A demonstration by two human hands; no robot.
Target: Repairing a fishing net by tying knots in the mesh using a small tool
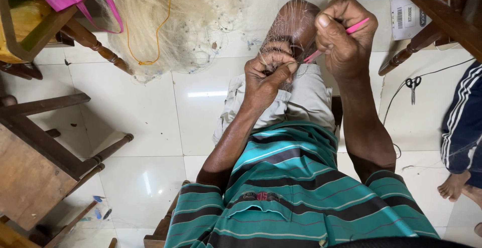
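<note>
Meanwhile, left hand (268, 75) pinches fine pale nylon fishing net (201, 22) over the knee; right hand (344, 37), fist closed, grips slim pink plastic netting needle (357, 26).

Fishing net (191, 22) is heaped on the floor up-left of the pinching fingers (273, 70), scissors (413, 85) off to their right, wooden table (30, 172) way down-left.
</note>
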